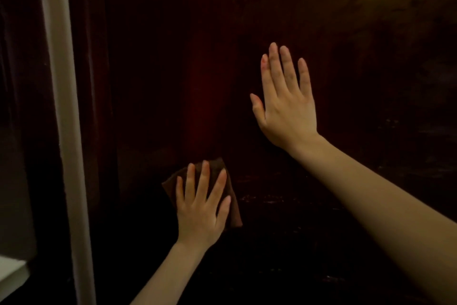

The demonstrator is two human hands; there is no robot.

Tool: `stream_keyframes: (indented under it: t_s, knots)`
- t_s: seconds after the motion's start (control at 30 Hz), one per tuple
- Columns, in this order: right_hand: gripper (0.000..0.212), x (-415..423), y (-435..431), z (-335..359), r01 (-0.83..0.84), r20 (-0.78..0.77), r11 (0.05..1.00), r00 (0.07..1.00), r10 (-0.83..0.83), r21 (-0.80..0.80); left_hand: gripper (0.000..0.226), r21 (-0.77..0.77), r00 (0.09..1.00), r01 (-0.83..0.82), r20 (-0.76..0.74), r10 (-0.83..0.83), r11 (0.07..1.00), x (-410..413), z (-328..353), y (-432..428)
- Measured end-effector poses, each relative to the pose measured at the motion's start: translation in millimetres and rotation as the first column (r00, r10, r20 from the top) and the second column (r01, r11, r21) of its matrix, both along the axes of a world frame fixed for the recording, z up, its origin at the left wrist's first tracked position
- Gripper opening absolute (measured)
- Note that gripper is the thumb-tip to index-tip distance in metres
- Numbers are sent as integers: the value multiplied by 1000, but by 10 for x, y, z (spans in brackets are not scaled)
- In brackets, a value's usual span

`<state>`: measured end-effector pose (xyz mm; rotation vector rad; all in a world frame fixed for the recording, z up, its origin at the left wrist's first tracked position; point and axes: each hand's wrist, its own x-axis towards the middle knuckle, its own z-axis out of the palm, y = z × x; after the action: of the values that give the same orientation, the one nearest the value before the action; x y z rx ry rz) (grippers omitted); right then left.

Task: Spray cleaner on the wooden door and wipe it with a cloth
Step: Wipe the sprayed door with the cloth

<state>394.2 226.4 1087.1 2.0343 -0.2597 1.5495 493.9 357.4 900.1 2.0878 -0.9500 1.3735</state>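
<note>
- Left grip [201, 208]: fingers spread and straight, palm pressing the cloth [170, 184] flat against the door [173, 57]. Nothing is pinched or curled round.
- Cloth: brown and bunched small, with edges showing past the fingertips and on both sides of the hand. Judged light and limp, with no stiffness of its own, so it goes only where the palm drives it. Flat pressure over its middle suits it. A corner tucked under the thumb would guard against it sliding out on the gloss.
- Right grip [288, 107]: fingers straight and close together, flat on the panel. It is above and to the right of the cloth, apart from it, and holds nothing. Judged to be a brace.
- Door: dark polished wood, upright, filling most of the view. The cloth sits low on the recessed panel, left of centre. Faint pale streaks lie right of the cloth; whether they are cleaner cannot be told. Judged rigid and slick.
- Frame [61, 107]: a pale strip left of the door.
- Spray bottle: not in view.
</note>
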Motion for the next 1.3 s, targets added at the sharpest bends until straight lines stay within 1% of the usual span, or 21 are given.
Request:
stream_keyframes:
  t_s: [0.07,0.17,0.23,0.27,0.3,0.4,0.47,0.53,0.6,0.7,0.77,0.83,0.93,1.03,1.1,1.13,1.23,1.3]
  knots:
    - [63,-5,-10,2,-6,-11,1000,1000,6,-5,53,-86,999,-40,-31,38,995,7,278,-30]
    - [63,-72,-71,-37,-10,-33,1000,999,9,-17,54,-238,993,-32,-115,4,971,2,627,-123]
    - [63,-141,-143,-106,5,-33,1000,999,-5,-11,53,-302,985,-33,-171,-20,953,-79,610,-227]
    - [63,-166,-168,-142,8,-26,1000,1000,-9,-5,53,-306,984,-39,-175,-16,951,-146,496,-296]
    - [63,-176,-179,-169,7,-18,1000,1000,-7,1,52,-279,988,-34,-153,-9,960,-222,327,-365]
    - [62,-172,-180,-193,2,-1,1000,1000,-2,11,54,-114,997,51,-51,-57,992,-400,-201,-478]
    - [62,-173,-186,-193,6,2,1000,1000,-6,8,53,-78,997,69,-39,-72,995,-390,-229,-449]
    - [62,-173,-187,-202,9,-1,1000,1000,-9,2,51,-90,998,52,-26,-54,995,-336,-7,-397]
    - [62,-169,-190,-206,9,5,1000,1000,-9,-2,50,-140,1000,17,-10,-19,990,-261,332,-354]
    - [62,-161,-193,-206,12,5,1000,1000,-12,-8,52,-252,997,3,-69,-21,968,-156,733,-342]
    - [61,-157,-200,-207,14,14,1000,1000,-14,-14,52,-271,996,-1,-91,-25,963,-188,735,-380]
    - [61,-151,-197,-215,9,21,1000,1000,-8,-17,51,-208,999,-4,-50,-7,978,-275,490,-434]
    - [62,-155,-193,-208,1,15,1000,1000,-1,-20,48,-37,998,44,37,-42,998,-385,30,-454]
    - [61,-156,-198,-206,-2,6,1000,1000,2,-20,48,35,996,63,67,-65,997,-335,-25,-387]
    - [61,-156,-196,-209,-5,0,1000,1000,5,-20,48,16,993,61,96,-63,998,-251,114,-316]
    - [61,-157,-194,-209,-4,-2,1000,1000,4,-18,49,-16,994,55,94,-53,998,-204,214,-272]
    - [62,-158,-184,-207,7,-4,1000,1000,-7,-9,50,-125,999,19,33,-15,992,-83,489,-197]
    - [62,-157,-183,-206,11,0,1000,1000,-11,-1,51,-176,1000,4,-20,-8,984,-88,546,-226]
